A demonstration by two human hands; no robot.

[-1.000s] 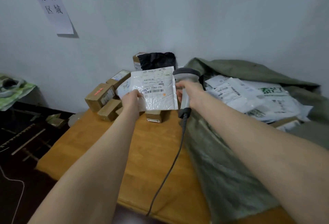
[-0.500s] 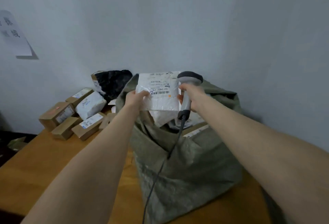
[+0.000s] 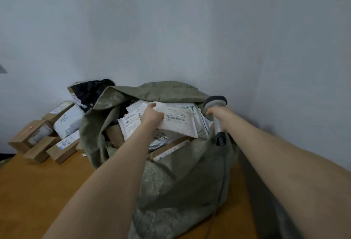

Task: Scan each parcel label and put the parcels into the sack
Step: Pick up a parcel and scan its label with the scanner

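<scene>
We see left grip (image 3: pixel 152 116) holding white flat parcel (image 3: pixel 182 127), barcode label (image 3: pixel 176 118) up, frame centre, atop other parcels (image 3: pixel 131 122) in open olive sack (image 3: pixel 180 181). Right grip (image 3: pixel 221 117) wrapped round grey scanner (image 3: pixel 215 102).

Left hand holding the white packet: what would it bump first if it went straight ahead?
Probably the white parcels piled in the sack, just beyond the left hand and its packet; depth is unclear.

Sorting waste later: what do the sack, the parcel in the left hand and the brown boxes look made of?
Sack: probably woven plastic or coarse cloth, matte olive; grainy weave, limp folds. Parcel: seemingly white plastic mailer, faint sheen, wrinkled. Boxes: brown cardboard, matte, crisp edges.
</scene>
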